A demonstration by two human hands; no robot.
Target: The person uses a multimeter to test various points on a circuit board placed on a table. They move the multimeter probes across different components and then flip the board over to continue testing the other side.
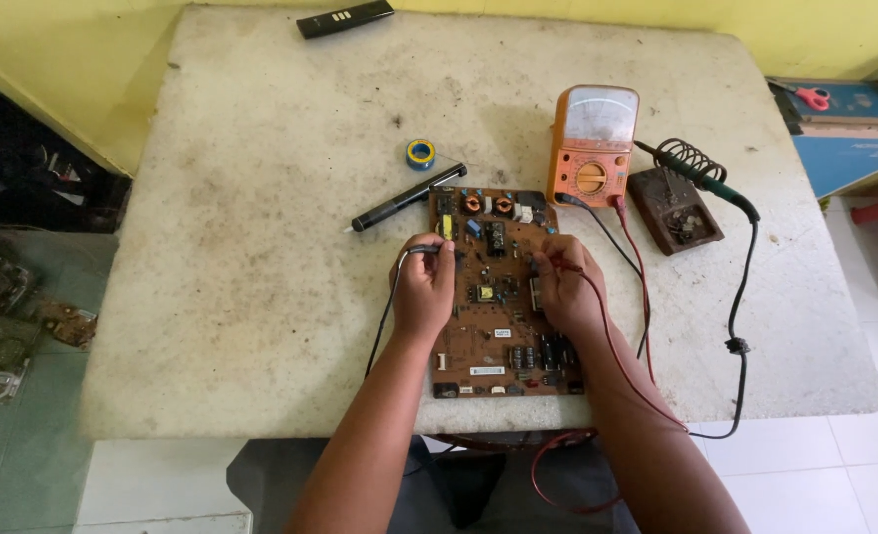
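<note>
A brown circuit board (503, 341) with many small parts lies on the stained white table (261, 247) in front of me. My left hand (424, 292) pinches a black test probe (429, 250) over the board's left edge. My right hand (567, 287) holds a red test probe (548, 262) down on the board's right side. Black and red leads run from the probes to an orange analog meter (592, 145) standing just behind the board.
A soldering iron (701, 176) rests in a coil stand (676, 208) right of the meter, its cord trailing to the table's front edge. A black pen-shaped tool (409, 198), a small blue-yellow roll (420, 153) and a black remote (345, 19) lie farther back. Red scissors (812, 97) sit on a blue bench at right.
</note>
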